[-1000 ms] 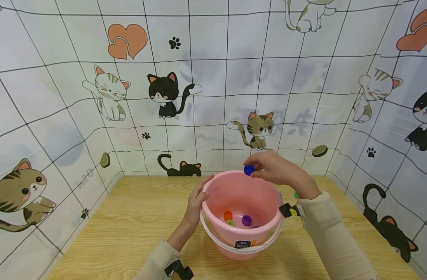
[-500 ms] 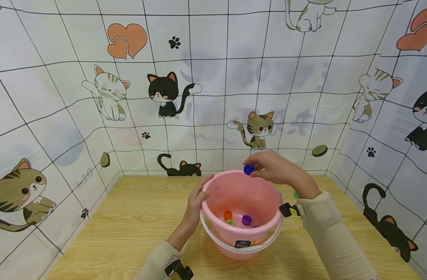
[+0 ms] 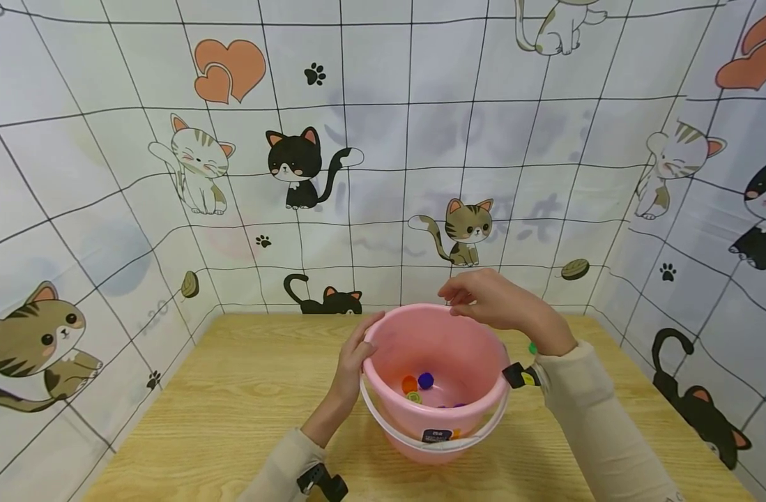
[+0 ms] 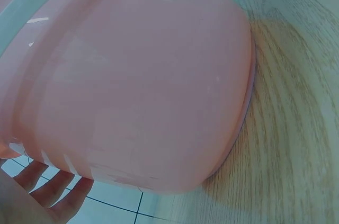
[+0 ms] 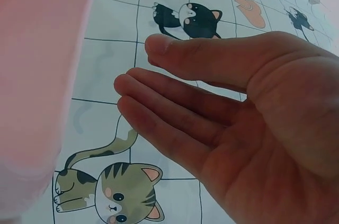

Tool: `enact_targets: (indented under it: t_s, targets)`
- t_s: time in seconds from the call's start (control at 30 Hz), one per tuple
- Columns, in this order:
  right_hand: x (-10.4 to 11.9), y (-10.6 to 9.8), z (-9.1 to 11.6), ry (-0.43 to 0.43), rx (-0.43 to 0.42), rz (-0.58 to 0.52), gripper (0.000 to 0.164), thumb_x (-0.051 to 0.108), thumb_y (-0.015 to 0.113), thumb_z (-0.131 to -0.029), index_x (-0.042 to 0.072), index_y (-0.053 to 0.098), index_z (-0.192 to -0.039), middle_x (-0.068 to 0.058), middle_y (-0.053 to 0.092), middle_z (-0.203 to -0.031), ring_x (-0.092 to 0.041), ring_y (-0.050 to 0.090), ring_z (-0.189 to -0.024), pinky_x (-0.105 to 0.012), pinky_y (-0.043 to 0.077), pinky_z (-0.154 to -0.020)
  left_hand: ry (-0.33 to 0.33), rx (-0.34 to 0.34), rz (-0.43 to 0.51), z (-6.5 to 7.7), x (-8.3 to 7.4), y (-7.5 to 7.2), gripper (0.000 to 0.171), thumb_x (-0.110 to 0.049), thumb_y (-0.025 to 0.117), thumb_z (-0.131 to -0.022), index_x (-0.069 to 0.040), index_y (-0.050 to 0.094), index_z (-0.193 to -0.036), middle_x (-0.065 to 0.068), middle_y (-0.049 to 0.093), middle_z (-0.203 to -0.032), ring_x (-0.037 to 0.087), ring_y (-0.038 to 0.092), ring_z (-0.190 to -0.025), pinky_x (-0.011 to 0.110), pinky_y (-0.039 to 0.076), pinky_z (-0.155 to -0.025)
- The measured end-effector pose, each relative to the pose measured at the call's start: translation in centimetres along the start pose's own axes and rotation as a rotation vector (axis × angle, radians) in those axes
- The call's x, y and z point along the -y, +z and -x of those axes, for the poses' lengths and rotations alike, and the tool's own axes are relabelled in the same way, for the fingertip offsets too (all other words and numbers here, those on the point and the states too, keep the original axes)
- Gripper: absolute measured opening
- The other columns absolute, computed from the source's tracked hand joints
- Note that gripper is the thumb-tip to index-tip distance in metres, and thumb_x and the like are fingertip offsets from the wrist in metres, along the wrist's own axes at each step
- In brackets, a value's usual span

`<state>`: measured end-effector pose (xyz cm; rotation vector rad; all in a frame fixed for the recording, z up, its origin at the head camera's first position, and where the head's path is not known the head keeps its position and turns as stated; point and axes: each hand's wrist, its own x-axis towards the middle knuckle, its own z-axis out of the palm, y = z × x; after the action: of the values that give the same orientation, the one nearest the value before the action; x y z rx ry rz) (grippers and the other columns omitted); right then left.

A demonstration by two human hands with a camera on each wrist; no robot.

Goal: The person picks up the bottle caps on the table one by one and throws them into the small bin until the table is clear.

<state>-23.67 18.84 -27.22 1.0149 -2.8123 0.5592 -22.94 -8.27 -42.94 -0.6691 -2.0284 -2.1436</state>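
A pink plastic bucket [image 3: 435, 418] with a white handle stands upright on the table. My left hand [image 3: 350, 359] grips its left rim, thumb at the edge and fingers along the outside; the left wrist view shows those fingers [image 4: 53, 195] against the wall. Above the far right part of the rim hovers my right hand [image 3: 492, 300], its fingers loosely bent and nothing between them, as the right wrist view confirms. Inside the bucket lie a blue bottle cap [image 3: 425, 381], an orange cap [image 3: 409, 385] and a yellow-green cap [image 3: 414, 397]. Purple pieces are mostly hidden behind the near rim.
The wooden table [image 3: 263, 390] spreads out around the bucket. Partly hidden behind my right wrist is a small green object [image 3: 532, 348]. A cat-printed cloth [image 3: 370, 139] encloses the back and both sides.
My right hand has let go of the blue cap, which has dropped to the bucket's bottom. A purple cap there is now mostly out of sight. The left hand stays on the rim.
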Motion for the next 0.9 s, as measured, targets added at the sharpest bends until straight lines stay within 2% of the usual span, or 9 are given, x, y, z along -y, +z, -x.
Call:
enact_targets:
  t_s: [0.23,0.37,0.67,0.77,0.9]
  targets:
    - [-0.6,-0.1,0.7,-0.004,-0.010,-0.004,0.027,0.005,0.071,-0.094,0.001,0.071,-0.121,-0.013,0.075,-0.115,-0.026,0.075,-0.102,-0.043,0.062,-0.088,-0.011,0.000,-0.001,0.0,0.1,0.1,0.058,-0.020,0.041,-0.096,-0.020,0.048,-0.154,0.012,0.055,-0.151,0.038,0.062,-0.120,0.044,0.058,-0.095]
    - [-1.2,-0.3,1.5,0.027,-0.020,-0.021,0.027,0.006,0.070,-0.095,0.001,0.071,-0.122,-0.013,0.075,-0.116,-0.026,0.075,-0.102,-0.041,0.062,-0.087,-0.012,-0.004,-0.002,0.0,0.0,0.1,0.058,-0.021,0.041,-0.096,-0.021,0.048,-0.154,0.012,0.055,-0.151,0.038,0.061,-0.121,0.043,0.059,-0.095]
    - [-3.3,-0.3,3.7,0.095,-0.096,-0.033,0.031,0.029,0.065,-0.101,0.005,0.073,-0.120,-0.008,0.076,-0.113,-0.024,0.073,-0.101,-0.046,0.061,-0.088,-0.008,-0.003,0.000,-0.1,0.1,0.0,0.058,-0.020,0.040,-0.096,-0.021,0.049,-0.153,0.012,0.055,-0.151,0.038,0.061,-0.121,0.046,0.058,-0.096]
    - [-4.3,0.1,4.5,0.119,-0.118,-0.022,0.033,0.032,0.062,-0.103,0.006,0.073,-0.120,-0.008,0.076,-0.113,-0.026,0.073,-0.103,-0.048,0.060,-0.090,-0.008,0.006,-0.002,0.0,0.2,0.0,0.058,-0.020,0.040,-0.096,-0.020,0.047,-0.154,0.013,0.054,-0.151,0.038,0.061,-0.122,0.045,0.058,-0.097]
    - [-5.6,0.6,5.5,0.142,-0.147,-0.036,0.034,0.033,0.061,-0.104,0.007,0.073,-0.121,-0.008,0.076,-0.113,-0.027,0.073,-0.103,-0.049,0.060,-0.090,-0.006,0.015,0.009,0.0,0.1,0.0,0.059,-0.020,0.040,-0.096,-0.017,0.046,-0.155,0.013,0.054,-0.151,0.040,0.060,-0.123,0.049,0.056,-0.098]
